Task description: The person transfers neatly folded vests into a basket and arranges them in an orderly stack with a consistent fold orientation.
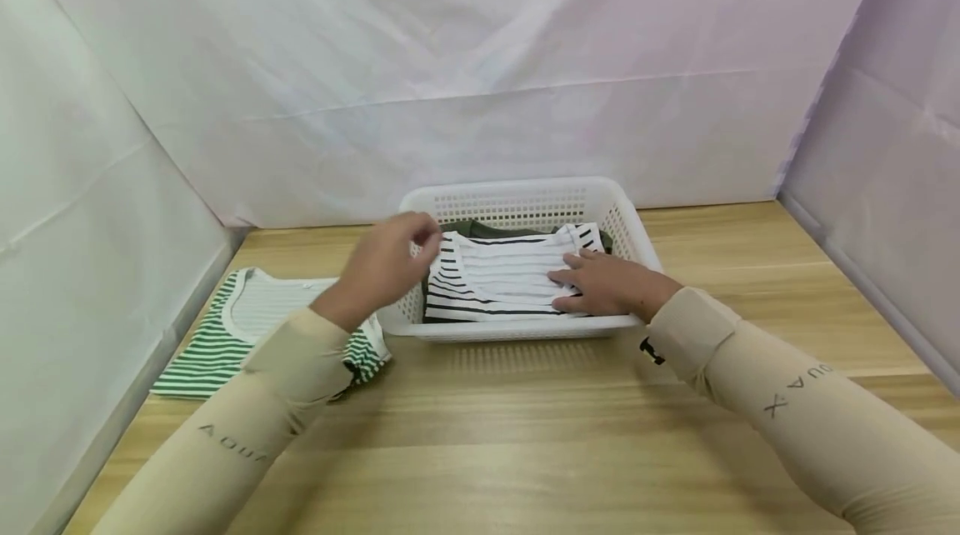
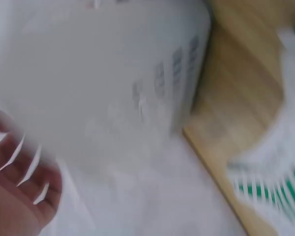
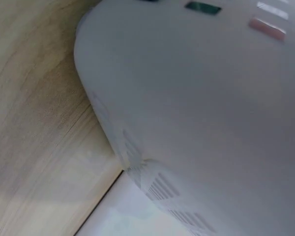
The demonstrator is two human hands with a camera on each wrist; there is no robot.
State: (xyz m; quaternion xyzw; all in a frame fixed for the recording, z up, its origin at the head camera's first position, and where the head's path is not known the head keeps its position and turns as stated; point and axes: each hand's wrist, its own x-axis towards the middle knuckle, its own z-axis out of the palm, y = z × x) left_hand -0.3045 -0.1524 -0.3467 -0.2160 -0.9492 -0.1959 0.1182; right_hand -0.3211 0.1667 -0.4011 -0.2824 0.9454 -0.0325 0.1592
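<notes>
A folded white shirt with black stripes lies inside a white plastic basket. My right hand rests on the shirt's right part with fingers spread. Over the basket's left end is my left hand, its fingers loosely bent and nothing held in them. The left wrist view shows that same hand beside the blurred basket wall. In the right wrist view the basket's outer wall fills most of the picture and the right hand is hidden.
Left of the basket a folded green-and-white striped shirt lies on the wooden table, partly under the left forearm. Dark green cloth shows behind the black-striped shirt. White sheets hang at the back and both sides.
</notes>
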